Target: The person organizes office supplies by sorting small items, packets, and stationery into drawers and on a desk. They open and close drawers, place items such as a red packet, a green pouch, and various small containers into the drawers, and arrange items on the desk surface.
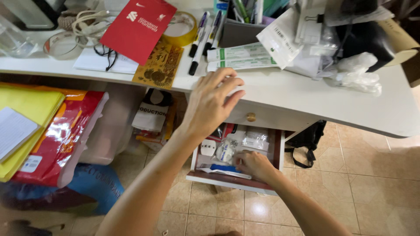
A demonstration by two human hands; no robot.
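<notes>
White desk (306, 98) filling the upper frame, cluttered end to end. Below on the left, a stack of yellow and red plastic folders (52, 126); tan tiled floor (372, 175) underneath everything. Pulled out beneath the desktop, a small wooden drawer (276, 150), brass knob (250, 117) on the panel just above it. Black bag (308, 142) slumped on the floor to the drawer's right.

Left hand (210, 102) up at the desk's front edge, open, fingers spread and relaxed, fingertips resting on the white top, grasping nothing. Right hand (253, 165) down inside the drawer, fingers curled over the contents near the front; whether closed on anything, cannot tell.

In the drawer beside that hand: a small clear packet (255, 140) toward the back, a wrapped white roll (225, 151), a white plug-like piece (208, 147), a blue-and-white flat tool (223, 170) along the front.

On the desktop: red card (138, 28), roll of yellow tape (181, 28), markers (199, 41), two long green-and-white packets (240, 57) just beyond the left fingertips.
</notes>
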